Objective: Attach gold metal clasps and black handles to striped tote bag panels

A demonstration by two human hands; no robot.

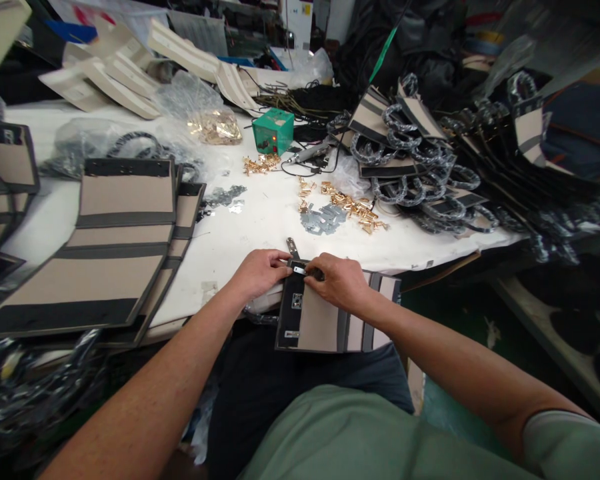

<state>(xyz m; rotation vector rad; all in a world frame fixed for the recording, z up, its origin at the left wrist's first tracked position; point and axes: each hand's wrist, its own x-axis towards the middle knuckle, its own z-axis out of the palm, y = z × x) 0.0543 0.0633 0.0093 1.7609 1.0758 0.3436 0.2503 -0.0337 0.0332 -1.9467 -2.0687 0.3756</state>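
A bag panel (323, 320), beige with black strips and edging, lies across my lap against the table edge. On its black strip sits a small silver metal plate (299, 270), with a square metal fitting (297, 301) and another plate (292, 334) below. My left hand (261, 275) is closed at the panel's upper left corner, its thumb touching the plate's left end. Bent over the panel, my right hand (341, 280) pinches near the plate's right end; its fingertips are partly hidden. A dark strap end with metal holes (293, 247) sticks out beyond the panel.
Grey metal plates (323, 219) and gold fittings (355, 203) are scattered ahead. Behind them stand a green box (273, 131) and a corded tool (307, 153). Flat bag panels (125, 233) lie left. Bags with wrapped handles (420, 173) are piled right.
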